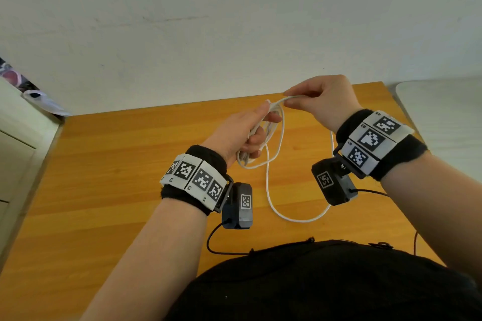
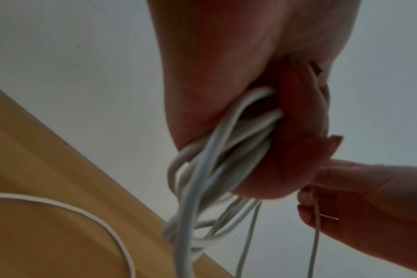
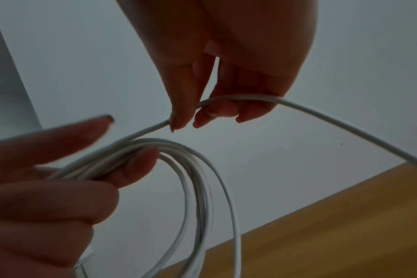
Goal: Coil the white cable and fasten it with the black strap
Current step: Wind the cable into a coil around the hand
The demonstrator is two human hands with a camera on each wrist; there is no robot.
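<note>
My left hand [image 1: 250, 133] grips a bundle of several loops of the white cable [image 1: 268, 138] above the wooden table [image 1: 104, 164]. In the left wrist view the loops [image 2: 226, 150] run through the curled left hand [image 2: 286, 131]. My right hand [image 1: 320, 98] pinches a single strand of the cable [image 3: 238, 98] between thumb and fingers, just right of the bundle. In the right wrist view my right hand [image 3: 202, 112] sits above the coil [image 3: 191, 169], which my left hand [image 3: 60, 178] holds. A loose length of the cable [image 1: 294, 217] trails on the table. The black strap is not visible.
A white wall [image 1: 234, 21] rises behind the table's far edge. A pale cabinet [image 1: 15, 143] stands at the left with a bag on top. A white rounded object [image 1: 443, 112] sits at the right. Black sensor wires [image 1: 221, 245] lie near my body.
</note>
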